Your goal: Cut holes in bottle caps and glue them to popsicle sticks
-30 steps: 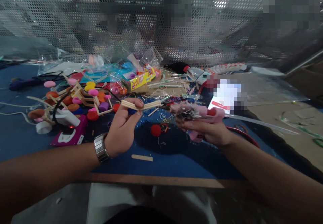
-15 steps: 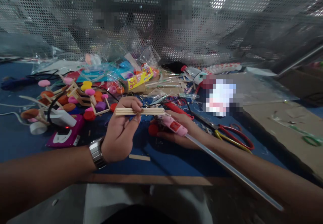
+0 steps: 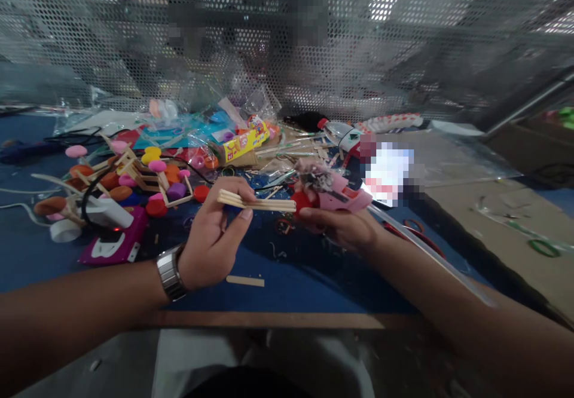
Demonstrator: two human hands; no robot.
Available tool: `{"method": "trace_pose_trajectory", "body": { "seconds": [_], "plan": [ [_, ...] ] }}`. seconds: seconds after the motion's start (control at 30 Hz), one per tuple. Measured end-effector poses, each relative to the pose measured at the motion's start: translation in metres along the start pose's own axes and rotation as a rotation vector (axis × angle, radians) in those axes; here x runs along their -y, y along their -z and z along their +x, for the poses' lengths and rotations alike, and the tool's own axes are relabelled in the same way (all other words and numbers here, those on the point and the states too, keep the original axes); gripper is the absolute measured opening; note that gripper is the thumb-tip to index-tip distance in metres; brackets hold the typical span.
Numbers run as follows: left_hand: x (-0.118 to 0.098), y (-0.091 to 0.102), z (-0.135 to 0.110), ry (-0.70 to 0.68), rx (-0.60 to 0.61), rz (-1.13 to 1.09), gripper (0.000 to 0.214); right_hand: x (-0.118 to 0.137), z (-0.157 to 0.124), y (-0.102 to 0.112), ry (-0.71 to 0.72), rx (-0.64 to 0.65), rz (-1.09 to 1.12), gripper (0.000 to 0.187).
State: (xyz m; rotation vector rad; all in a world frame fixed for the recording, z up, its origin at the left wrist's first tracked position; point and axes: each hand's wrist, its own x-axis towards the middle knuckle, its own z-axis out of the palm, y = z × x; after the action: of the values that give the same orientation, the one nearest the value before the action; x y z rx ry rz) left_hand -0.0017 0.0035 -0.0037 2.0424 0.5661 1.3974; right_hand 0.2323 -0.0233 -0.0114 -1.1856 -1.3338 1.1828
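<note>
My left hand (image 3: 208, 236), wearing a metal watch (image 3: 171, 273), pinches a few pale wooden sticks (image 3: 271, 205) lying side by side between thumb and fingers. A pink hot glue gun (image 3: 338, 193) is gripped in my right hand (image 3: 347, 226), its nozzle end smudged with dark residue. From its back a long clear glue stick (image 3: 430, 253) runs along my forearm. A red round piece (image 3: 304, 204) shows at my right fingertips, close to the sticks' right end; whether the fingers hold it I cannot tell. On the table below lies a loose flat wooden stick (image 3: 245, 281).
Left stands a purple power box (image 3: 114, 239) with a plugged-in white adapter (image 3: 110, 213), beside wooden stick frames with coloured round pieces (image 3: 156, 165). Farther back lie a yellow tube-shaped packet (image 3: 246, 144) and a plastic bottle (image 3: 343, 135). A lit phone (image 3: 388, 174) and cardboard (image 3: 484, 224) are right.
My right hand has moved right and slightly up with the glue gun, away from the sticks; the red piece moved along. The sticks have tilted and shifted slightly right in my left hand.
</note>
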Motion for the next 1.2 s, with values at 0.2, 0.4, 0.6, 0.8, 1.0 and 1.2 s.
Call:
{"method": "trace_pose_trajectory", "body": {
  "seconds": [0.2,0.4,0.6,0.8,1.0,1.2],
  "plan": [
    [0.001,-0.001,0.0,0.056,0.059,0.002,0.01,0.009,-0.002,-0.005,-0.116,-0.027,0.324,0.052],
    [-0.002,0.0,0.0,0.104,0.082,0.017,0.008,0.014,-0.002,-0.004,-0.106,-0.067,0.384,0.053],
    [-0.001,-0.001,0.0,0.096,0.076,0.019,0.006,0.013,-0.003,-0.002,-0.071,-0.042,0.344,0.052],
    [0.0,-0.002,0.0,0.081,0.098,0.027,0.005,0.01,-0.002,-0.001,-0.02,-0.02,0.265,0.052],
    [-0.001,-0.002,0.002,0.055,0.091,0.044,0.005,0.014,-0.003,-0.003,-0.014,-0.012,0.261,0.049],
    [-0.001,-0.002,0.003,0.064,0.101,0.075,0.005,0.012,-0.005,-0.002,-0.002,0.007,0.229,0.046]
  ]
}}
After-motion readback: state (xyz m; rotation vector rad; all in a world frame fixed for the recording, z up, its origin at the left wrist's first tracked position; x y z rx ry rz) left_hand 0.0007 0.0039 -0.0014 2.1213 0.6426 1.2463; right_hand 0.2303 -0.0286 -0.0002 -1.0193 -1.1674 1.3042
